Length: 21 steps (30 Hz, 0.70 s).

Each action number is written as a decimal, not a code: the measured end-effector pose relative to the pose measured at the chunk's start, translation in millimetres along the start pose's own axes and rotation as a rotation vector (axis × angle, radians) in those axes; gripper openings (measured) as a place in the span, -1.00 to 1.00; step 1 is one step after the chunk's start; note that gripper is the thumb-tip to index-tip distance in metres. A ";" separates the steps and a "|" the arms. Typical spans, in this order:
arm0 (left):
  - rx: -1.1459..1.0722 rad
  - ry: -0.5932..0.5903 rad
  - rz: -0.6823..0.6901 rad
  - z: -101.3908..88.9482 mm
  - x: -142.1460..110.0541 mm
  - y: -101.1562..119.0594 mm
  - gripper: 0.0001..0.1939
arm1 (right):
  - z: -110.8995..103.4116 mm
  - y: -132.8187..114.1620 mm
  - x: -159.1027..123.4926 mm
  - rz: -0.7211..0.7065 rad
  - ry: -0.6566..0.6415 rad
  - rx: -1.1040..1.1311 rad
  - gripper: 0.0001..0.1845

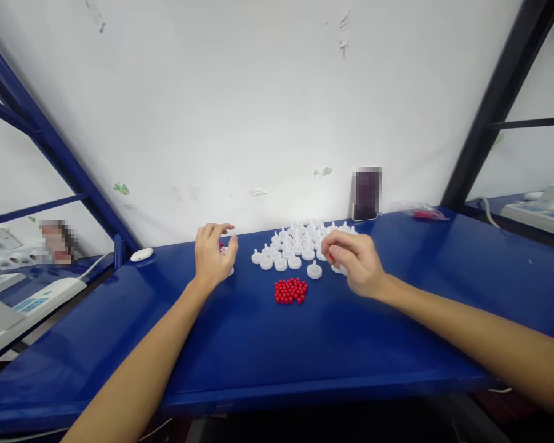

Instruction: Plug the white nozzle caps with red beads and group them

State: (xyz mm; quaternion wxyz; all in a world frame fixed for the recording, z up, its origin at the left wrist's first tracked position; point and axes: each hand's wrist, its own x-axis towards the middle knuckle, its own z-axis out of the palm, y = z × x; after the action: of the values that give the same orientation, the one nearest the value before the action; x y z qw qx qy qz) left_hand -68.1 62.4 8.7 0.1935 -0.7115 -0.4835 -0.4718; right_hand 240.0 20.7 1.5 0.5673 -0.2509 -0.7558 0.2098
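My left hand (211,253) is over the left part of the blue table, its thumb and fingers spread apart. Partly hidden behind it stands a white nozzle cap with a red tip (222,248). On the right, my right hand (357,263) is closed in a pinch, with a bit of a small red cap (331,256) showing at the fingertips. White nozzle caps (294,261) stand upright in a cluster between the hands, and some are hidden behind my right hand. In front of them lies a tight group of small red caps (290,290).
A white oval case (141,255) lies at the table's back left. A dark-screened phone (367,194) leans against the wall, and a clear plastic bag with red pieces (423,213) lies right of it. Blue (60,147) and dark (484,111) frame posts flank the table (240,351); power strips sit at left.
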 end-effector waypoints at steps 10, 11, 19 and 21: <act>-0.282 -0.638 -0.543 -6.3 6.4 -49.9 -0.17 | 7.5 -9.6 3.2 -0.068 -0.076 -0.224 -0.65; -0.225 -0.692 -0.504 -9.2 6.4 -50.3 -0.16 | 7.4 -8.7 2.7 -0.072 -0.087 -0.234 -0.63; 0.023 -0.834 -0.345 -15.7 7.3 -51.1 -0.30 | 5.7 -8.7 3.9 -0.160 -0.190 -0.291 -0.56; 0.019 -0.829 -0.355 -15.3 8.0 -54.2 -0.34 | 5.0 -9.5 3.9 -0.170 -0.250 -0.311 -0.55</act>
State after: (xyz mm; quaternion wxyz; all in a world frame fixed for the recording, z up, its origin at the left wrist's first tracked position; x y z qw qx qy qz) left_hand -122.0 80.1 13.2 -0.0937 -0.7444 -0.6393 -0.1684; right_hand 232.9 15.5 8.8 0.4392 -0.2426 -0.8620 0.0714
